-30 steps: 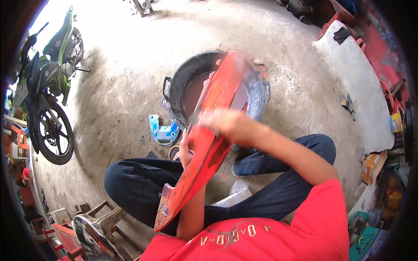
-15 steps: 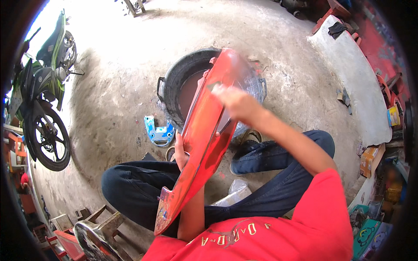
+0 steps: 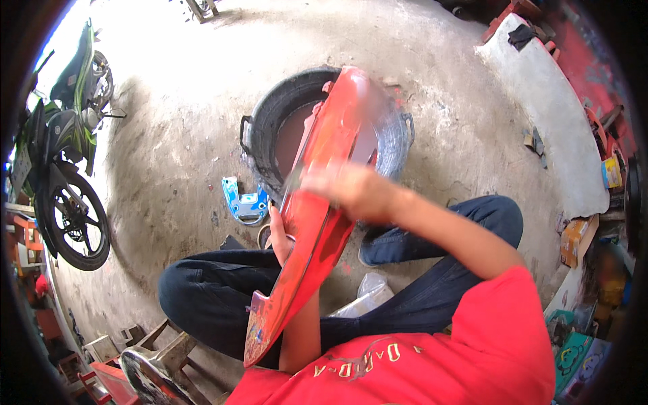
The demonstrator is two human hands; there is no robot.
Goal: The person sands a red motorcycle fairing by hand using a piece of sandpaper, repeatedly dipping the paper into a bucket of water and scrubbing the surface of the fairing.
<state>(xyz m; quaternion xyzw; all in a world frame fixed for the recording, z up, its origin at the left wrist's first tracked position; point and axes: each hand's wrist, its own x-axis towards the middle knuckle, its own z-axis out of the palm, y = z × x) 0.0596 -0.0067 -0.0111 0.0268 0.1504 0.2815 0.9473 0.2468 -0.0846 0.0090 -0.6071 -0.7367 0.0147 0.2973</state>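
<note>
Red fairing panel (image 3: 331, 135) slants from over dark jeans (image 3: 209, 283) to above a black tub (image 3: 266, 125).
Blue-and-white U-shaped bracket (image 3: 246, 202) just left of tub; white plastic bag (image 3: 372, 287) near the right jeans leg; motorcycle (image 3: 64, 135) well apart, far left. Panel's far end blocks part of the tub's murky liquid (image 3: 289, 145). Floor (image 3: 175, 175): stained concrete, glaring at upper left. Whitish ledge (image 3: 560, 128) along right. Left hand (image 3: 279, 236) mostly hidden beneath panel, grip closed around its left edge. Right forearm (image 3: 459, 233) angles in from lower right; right hand (image 3: 354, 192) over panel's middle, fingers curled, blurred; cannot tell whether that grip has anything.
</note>
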